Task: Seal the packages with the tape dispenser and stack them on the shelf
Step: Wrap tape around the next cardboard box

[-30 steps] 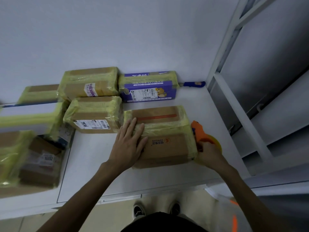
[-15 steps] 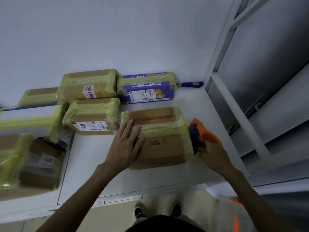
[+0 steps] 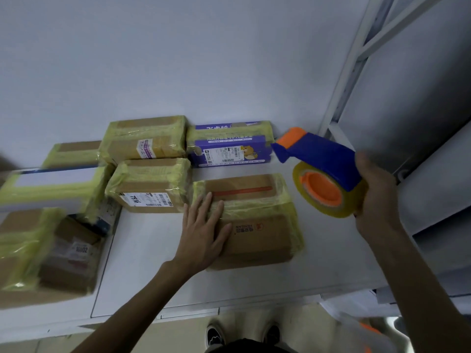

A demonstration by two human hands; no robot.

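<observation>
A brown cardboard package (image 3: 257, 225) banded with yellowish tape lies on the white table (image 3: 142, 263) in front of me. My left hand (image 3: 201, 230) rests flat on its left part, fingers straight. My right hand (image 3: 377, 197) grips a blue and orange tape dispenser (image 3: 321, 169) with a roll of clear yellowish tape, held in the air to the right of the package and above the table. The dispenser's orange nose points up and left.
Several taped packages lie behind and to the left: a purple box (image 3: 229, 146), two brown boxes (image 3: 147, 141) (image 3: 153, 187), a white one (image 3: 51, 184) and a large brown one (image 3: 46, 253). A grey metal shelf frame (image 3: 351, 72) stands at the right. My shoes show below the table edge.
My right hand has lifted the tape dispenser off the package's right side, up and to the right. My left hand stays flat on the package.
</observation>
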